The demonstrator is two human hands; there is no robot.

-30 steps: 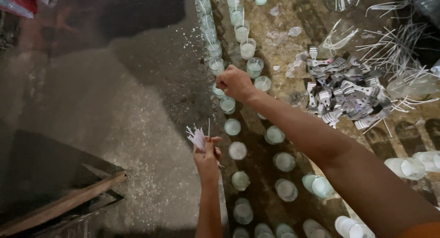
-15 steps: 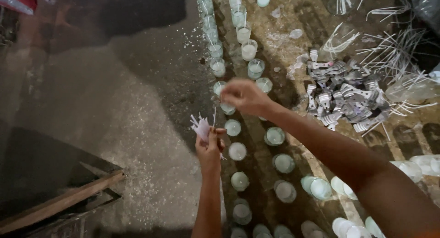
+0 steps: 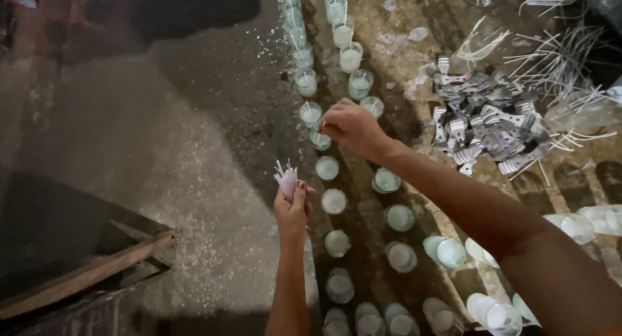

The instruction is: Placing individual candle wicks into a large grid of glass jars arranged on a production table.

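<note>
My left hand [image 3: 291, 210] is closed around a small bundle of white wicks [image 3: 286, 177] that sticks up from the fist. My right hand [image 3: 353, 125] reaches forward with its fingers pinched over a small wax-filled glass [image 3: 319, 139] in the left row; whether a wick is between the fingers I cannot tell. Two rows of such glasses [image 3: 334, 201] run from near me to the far end, and the far ones [image 3: 342, 32] have wicks standing in them.
A heap of small metal clips [image 3: 489, 125] lies to the right, with loose white wicks [image 3: 557, 61] beyond it. Several glasses [image 3: 447, 252] lie tipped at the lower right. A wooden frame [image 3: 91, 271] sits at the lower left on the speckled floor.
My right hand has drawn back toward me along the left row, from a farther glass to a nearer one. The left hand with the wick bundle has stayed about where it was.
</note>
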